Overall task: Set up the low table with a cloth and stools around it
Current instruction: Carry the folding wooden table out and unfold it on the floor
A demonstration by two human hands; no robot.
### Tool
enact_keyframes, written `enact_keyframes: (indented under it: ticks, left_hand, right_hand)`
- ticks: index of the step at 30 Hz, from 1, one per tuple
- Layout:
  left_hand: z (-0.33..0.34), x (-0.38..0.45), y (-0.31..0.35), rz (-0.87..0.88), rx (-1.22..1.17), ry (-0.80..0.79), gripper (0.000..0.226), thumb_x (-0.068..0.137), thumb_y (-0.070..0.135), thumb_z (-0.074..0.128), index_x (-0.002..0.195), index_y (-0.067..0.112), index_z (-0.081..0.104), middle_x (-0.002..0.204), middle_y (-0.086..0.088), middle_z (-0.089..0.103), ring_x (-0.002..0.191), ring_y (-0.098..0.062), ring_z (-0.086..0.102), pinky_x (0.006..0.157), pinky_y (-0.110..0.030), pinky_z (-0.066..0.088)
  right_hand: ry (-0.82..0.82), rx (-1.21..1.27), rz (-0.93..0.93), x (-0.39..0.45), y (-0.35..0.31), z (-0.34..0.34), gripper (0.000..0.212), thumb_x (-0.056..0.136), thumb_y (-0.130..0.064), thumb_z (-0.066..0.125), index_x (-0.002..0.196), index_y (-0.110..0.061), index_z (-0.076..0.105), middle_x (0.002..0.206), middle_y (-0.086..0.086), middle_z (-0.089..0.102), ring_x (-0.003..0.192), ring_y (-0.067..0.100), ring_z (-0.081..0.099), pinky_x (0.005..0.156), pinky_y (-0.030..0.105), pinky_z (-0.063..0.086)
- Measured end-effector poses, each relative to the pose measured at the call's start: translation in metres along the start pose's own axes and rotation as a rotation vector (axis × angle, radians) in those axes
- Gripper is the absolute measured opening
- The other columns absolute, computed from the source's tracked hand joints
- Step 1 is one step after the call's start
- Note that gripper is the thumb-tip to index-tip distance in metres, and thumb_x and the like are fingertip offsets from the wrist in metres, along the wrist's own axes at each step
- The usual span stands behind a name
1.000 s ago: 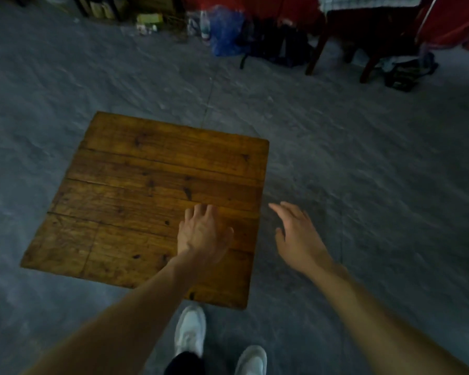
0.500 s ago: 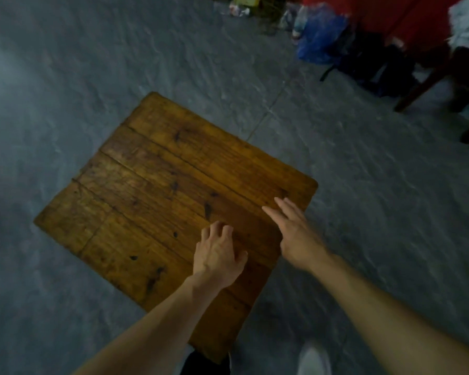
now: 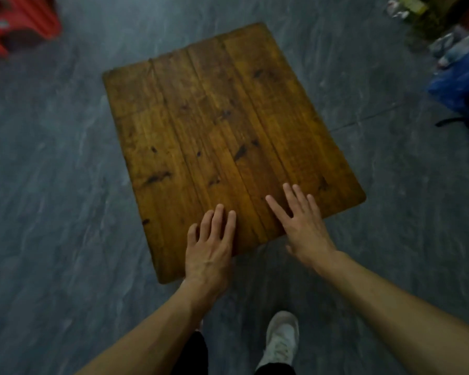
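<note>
Nearest, a white shoe (image 3: 280, 338) stands on the grey floor (image 3: 52, 212). Just ahead, the left hand (image 3: 210, 246) and right hand (image 3: 303, 226) reach over the near edge of the low wooden table (image 3: 217, 117), fingers straight and slightly spread, holding nothing; whether they touch the wood cannot be told. The bare table sits mid-floor. Beyond, a red stool (image 3: 14, 21) shows far left, a blue bag (image 3: 459, 82) far right.

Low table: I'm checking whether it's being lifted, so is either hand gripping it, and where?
Nothing is held. The left hand and right hand are open, fingers straight, over the low table near its front edge.
</note>
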State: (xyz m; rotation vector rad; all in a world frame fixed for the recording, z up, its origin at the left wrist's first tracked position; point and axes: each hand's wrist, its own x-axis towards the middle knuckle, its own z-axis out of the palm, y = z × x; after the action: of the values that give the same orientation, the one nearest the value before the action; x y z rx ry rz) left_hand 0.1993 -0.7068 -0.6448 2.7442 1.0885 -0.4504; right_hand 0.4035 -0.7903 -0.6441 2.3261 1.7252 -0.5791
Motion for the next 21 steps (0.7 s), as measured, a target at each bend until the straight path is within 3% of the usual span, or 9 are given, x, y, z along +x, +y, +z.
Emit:
enact_keyframes:
  ticks: [2, 5, 9, 15, 21]
  left_hand:
    - [0.005, 0.003, -0.003, -0.005, 0.019, 0.009, 0.118, 0.068, 0.034, 0.077, 0.154, 0.021, -0.003, 0.160, -0.011, -0.003, 0.144, -0.033, 0.006, 0.112, -0.051, 0.022]
    - [0.007, 0.008, -0.007, 0.023, 0.046, 0.000, 0.115, 0.073, 0.029, 0.075, 0.153, 0.019, -0.007, 0.161, -0.014, -0.005, 0.145, -0.036, 0.003, 0.113, -0.053, 0.017]
    - [0.007, 0.007, -0.013, 0.023, 0.041, 0.004, 0.103, 0.086, 0.028, 0.062, 0.152, 0.020, -0.016, 0.162, -0.011, -0.014, 0.147, -0.035, -0.006, 0.116, -0.052, 0.009]
    - [-0.016, 0.031, -0.043, 0.014, -0.003, 0.077, 0.086, 0.093, 0.024, 0.050, 0.156, 0.023, -0.009, 0.164, -0.007, -0.010, 0.150, -0.030, -0.004, 0.120, -0.051, 0.008]
    - [-0.040, 0.079, -0.077, 0.006, -0.027, 0.119, 0.081, 0.094, 0.019, 0.044, 0.156, 0.023, -0.007, 0.165, -0.007, -0.009, 0.151, -0.029, -0.004, 0.120, -0.052, 0.009]
  right_hand:
    - [0.069, -0.016, -0.014, 0.005, 0.001, 0.004, 0.123, 0.071, -0.008, 0.079, 0.155, -0.031, -0.008, 0.162, 0.017, -0.015, 0.149, 0.033, -0.016, 0.119, 0.046, -0.006]
    - [0.148, -0.027, -0.053, 0.017, 0.005, 0.006, 0.117, 0.072, 0.004, 0.071, 0.155, -0.029, -0.005, 0.162, 0.020, -0.010, 0.149, 0.035, -0.013, 0.119, 0.046, -0.005]
    - [0.076, -0.119, -0.061, 0.029, -0.001, 0.002, 0.120, 0.079, 0.001, 0.063, 0.143, -0.026, -0.035, 0.155, 0.024, -0.029, 0.144, 0.042, -0.026, 0.118, 0.056, -0.008]
    - [0.101, -0.136, -0.122, 0.062, -0.009, -0.029, 0.112, 0.078, 0.004, 0.061, 0.153, -0.019, -0.019, 0.157, 0.025, -0.023, 0.143, 0.047, -0.024, 0.117, 0.062, -0.006]
    - [0.095, -0.138, -0.119, 0.115, -0.018, -0.066, 0.109, 0.082, 0.002, 0.062, 0.153, -0.018, -0.017, 0.158, 0.024, -0.020, 0.144, 0.047, -0.020, 0.117, 0.061, -0.005]
